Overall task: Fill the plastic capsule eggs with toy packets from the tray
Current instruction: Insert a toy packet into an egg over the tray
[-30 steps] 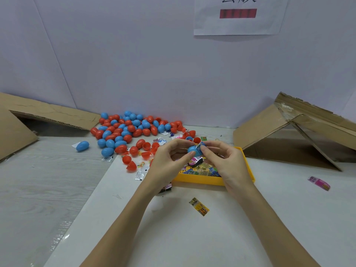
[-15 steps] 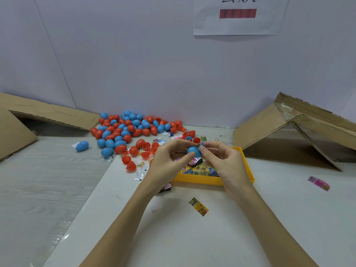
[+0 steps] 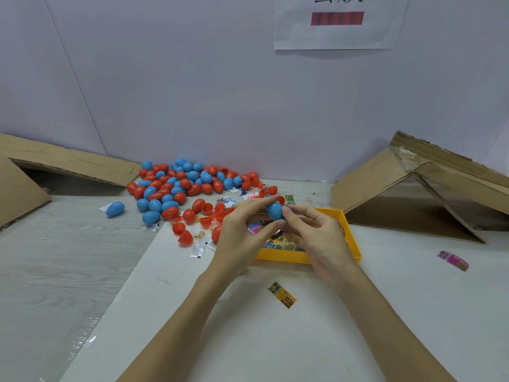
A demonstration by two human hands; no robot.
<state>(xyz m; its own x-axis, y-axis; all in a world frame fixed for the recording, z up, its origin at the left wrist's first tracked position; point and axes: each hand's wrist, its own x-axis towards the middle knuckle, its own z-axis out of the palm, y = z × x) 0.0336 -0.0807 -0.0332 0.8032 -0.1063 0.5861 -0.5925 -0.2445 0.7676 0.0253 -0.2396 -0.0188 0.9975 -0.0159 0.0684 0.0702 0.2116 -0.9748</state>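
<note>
Both my hands hold one blue capsule egg [image 3: 273,210] above the yellow tray [image 3: 283,257]. My left hand [image 3: 242,232] pinches the egg between thumb and forefinger on its left side. My right hand [image 3: 316,235] pinches its right end, where a dark bit of packet shows at the seam. The tray holds several colourful toy packets [image 3: 283,244], partly hidden by my hands. A heap of red and blue eggs [image 3: 181,186] lies at the back left.
Loose red egg halves [image 3: 206,209] and small packets [image 3: 197,250] lie left of the tray. A yellow packet [image 3: 282,294] lies in front of the tray, a pink packet [image 3: 453,260] at the right. Cardboard flaps stand at the left [image 3: 68,164] and right [image 3: 413,194].
My hands have stayed over the tray. The fingers have shifted slightly on the blue egg, and the packet shows less at its right end.
</note>
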